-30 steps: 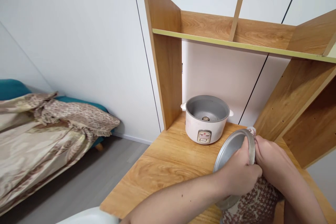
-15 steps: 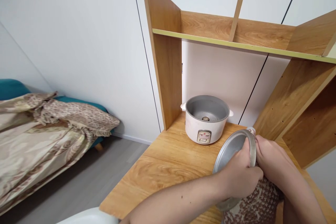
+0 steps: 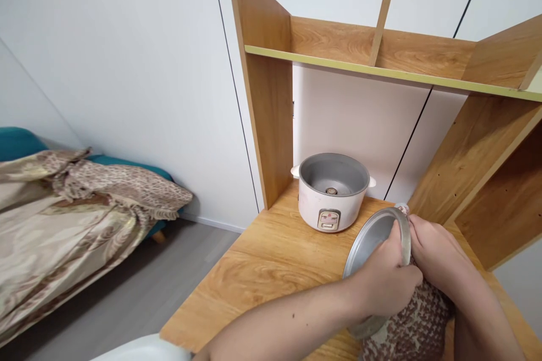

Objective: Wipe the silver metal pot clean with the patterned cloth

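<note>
The left hand [image 3: 387, 285] gripped the round grey metal inner pot [image 3: 372, 240] at its rim, tilted on its side with its mouth turned away to that hand's left. The right hand [image 3: 436, 256], just beside, pressed a brown-and-white patterned cloth [image 3: 412, 327] against the pot's outer wall. Beyond both hands stood the white electric rice cooker base [image 3: 332, 192] on the wooden desk [image 3: 271, 259].

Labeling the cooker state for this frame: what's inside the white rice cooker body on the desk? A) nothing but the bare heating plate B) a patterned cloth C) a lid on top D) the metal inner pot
A: the rice cooker stands open with only its heating plate showing, while the metal inner pot is out of it, tilted in the grip of the left hand, the right hand pressing a patterned cloth against it.
</note>
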A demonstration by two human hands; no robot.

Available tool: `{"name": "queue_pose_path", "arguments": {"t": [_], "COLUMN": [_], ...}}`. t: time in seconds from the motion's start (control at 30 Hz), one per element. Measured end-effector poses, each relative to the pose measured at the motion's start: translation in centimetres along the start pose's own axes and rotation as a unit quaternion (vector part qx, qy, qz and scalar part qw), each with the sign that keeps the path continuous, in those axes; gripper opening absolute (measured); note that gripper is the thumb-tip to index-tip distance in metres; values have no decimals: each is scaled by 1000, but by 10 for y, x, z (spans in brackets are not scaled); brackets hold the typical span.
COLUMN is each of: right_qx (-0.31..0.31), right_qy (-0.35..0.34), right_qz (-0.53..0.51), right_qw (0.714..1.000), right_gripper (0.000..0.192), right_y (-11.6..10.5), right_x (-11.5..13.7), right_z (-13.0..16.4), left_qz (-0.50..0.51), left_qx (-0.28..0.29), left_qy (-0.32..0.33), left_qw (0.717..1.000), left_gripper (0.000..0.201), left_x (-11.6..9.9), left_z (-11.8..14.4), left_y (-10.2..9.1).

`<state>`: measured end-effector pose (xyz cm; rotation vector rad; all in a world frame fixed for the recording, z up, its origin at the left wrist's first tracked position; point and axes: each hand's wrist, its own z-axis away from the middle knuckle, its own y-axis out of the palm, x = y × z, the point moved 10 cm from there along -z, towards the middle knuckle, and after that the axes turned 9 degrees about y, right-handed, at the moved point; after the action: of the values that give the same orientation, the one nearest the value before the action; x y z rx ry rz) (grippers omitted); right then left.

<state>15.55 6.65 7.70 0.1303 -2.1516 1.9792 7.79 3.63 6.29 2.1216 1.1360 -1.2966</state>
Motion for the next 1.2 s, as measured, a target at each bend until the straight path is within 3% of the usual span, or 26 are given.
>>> {"name": "queue_pose_path", "arguments": {"t": [0.17, 0.4, 0.53, 0.77, 0.97, 1.2], "right_qx": [17, 18, 21, 12, 9, -9], "right_qy": [-35, 26, 24, -6, 34, 42], "right_qz": [38, -25, -29, 30, -14, 10], "right_qw": [999, 999, 999, 999, 999, 999], "right_gripper": [15, 43, 41, 22, 38, 37], "right_y": [5, 0, 2, 1, 2, 1], "right_x": [3, -5, -8, 5, -6, -6], "right_z": [15, 1, -4, 16, -2, -4], "left_qz": [13, -9, -9, 10, 2, 5], "left_qx": [7, 1, 1, 1, -7, -8], "left_qy": [-20, 9, 11, -22, 22, 6], "left_qw": [1000, 1000, 1000, 1000, 1000, 1000], "left_gripper": [64, 67, 67, 62, 69, 63], "left_x": [5, -7, -6, 6, -10, 0], "left_z": [2, 0, 0, 2, -1, -1], "left_y": [2, 2, 2, 1, 1, -1]}}
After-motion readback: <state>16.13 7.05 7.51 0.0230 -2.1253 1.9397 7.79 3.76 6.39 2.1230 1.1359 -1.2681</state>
